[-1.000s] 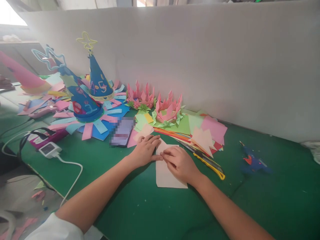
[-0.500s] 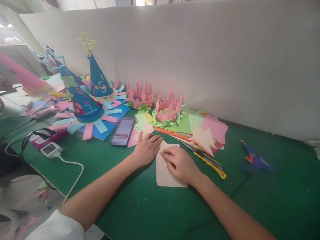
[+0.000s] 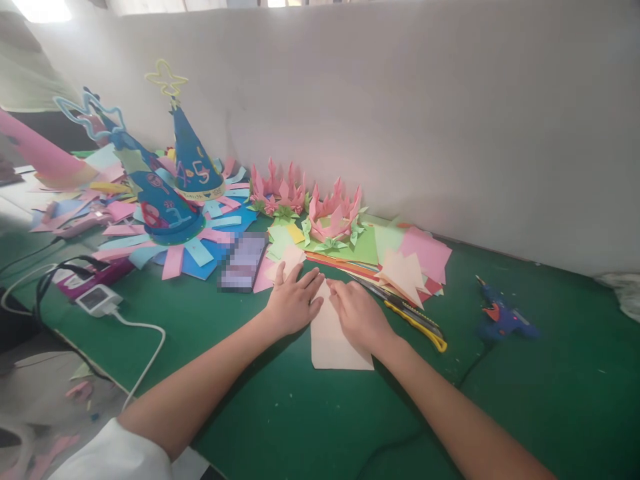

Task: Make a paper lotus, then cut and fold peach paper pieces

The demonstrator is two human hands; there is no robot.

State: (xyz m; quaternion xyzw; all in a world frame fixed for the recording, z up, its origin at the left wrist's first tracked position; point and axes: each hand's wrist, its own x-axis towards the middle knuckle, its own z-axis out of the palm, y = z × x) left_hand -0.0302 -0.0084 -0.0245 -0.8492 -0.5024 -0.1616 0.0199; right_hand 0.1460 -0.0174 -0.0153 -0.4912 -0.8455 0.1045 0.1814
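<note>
A pale peach sheet of paper (image 3: 336, 343) lies on the green table, its upper part narrowed and partly covered by my hands. My left hand (image 3: 295, 300) rests flat at the paper's upper left edge, fingers spread and open. My right hand (image 3: 363, 317) is closed, its fingers bunched and bent, with the fingertips pressed on the paper's upper end close to my left hand. Just to the right lies a yellow and black utility knife (image 3: 415, 325). Beyond it is a stack of peach paper pieces with points (image 3: 403, 272).
Pink and green folded-paper crowns (image 3: 334, 217) stand behind coloured sheets (image 3: 425, 250). Left are a phone (image 3: 245, 263), blue cone hats (image 3: 195, 157) and a purple power strip (image 3: 95, 277) with cables. A blue glue gun (image 3: 507, 319) lies right. A white partition (image 3: 450, 120) borders the back.
My right hand has slid up the paper to its top end, uncovering more of the sheet. My left hand stays at the left edge, its fingers a little more spread. The view has shifted slightly.
</note>
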